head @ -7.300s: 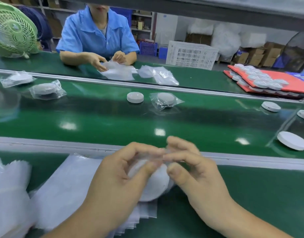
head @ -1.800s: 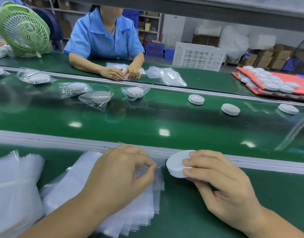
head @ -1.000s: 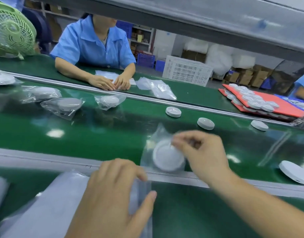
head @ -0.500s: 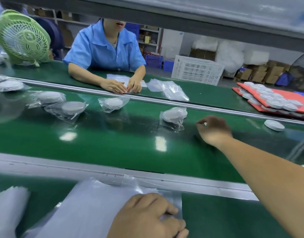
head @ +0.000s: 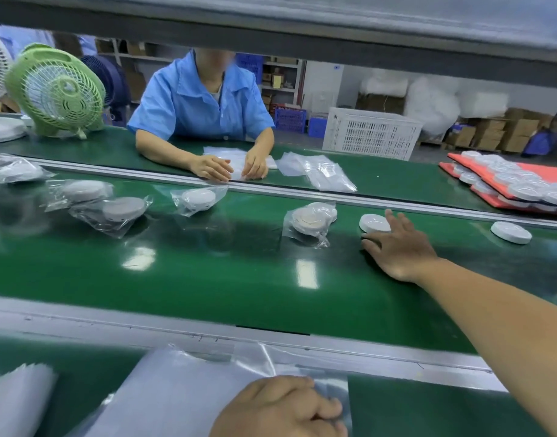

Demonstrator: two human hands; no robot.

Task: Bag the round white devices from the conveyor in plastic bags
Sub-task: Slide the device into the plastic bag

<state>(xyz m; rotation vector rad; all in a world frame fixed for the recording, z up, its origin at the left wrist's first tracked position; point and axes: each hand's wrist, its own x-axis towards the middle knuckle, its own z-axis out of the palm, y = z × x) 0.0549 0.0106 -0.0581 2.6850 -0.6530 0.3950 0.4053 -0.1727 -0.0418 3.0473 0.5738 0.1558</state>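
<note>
My right hand (head: 400, 247) reaches across the green conveyor belt (head: 207, 279) with its fingers spread. Its fingertips are at a loose round white device (head: 373, 223). Just left of it lies a bagged device (head: 311, 220). A second loose device (head: 510, 232) sits further right on the belt. My left hand (head: 280, 408) rests at the near edge on a stack of clear plastic bags (head: 176, 389), fingers curled on the top bag's edge.
Several bagged devices (head: 122, 209) lie on the belt's left part. A person in a blue shirt (head: 204, 105) handles bags opposite. A green fan (head: 55, 89), a white crate (head: 370, 132) and red trays of devices (head: 516, 181) stand beyond. More bags (head: 15, 398) lie near left.
My right hand set the bagged device down on the belt, moved off it to the right, and has opened its fingers at a loose device. My left hand stays on the bag stack.
</note>
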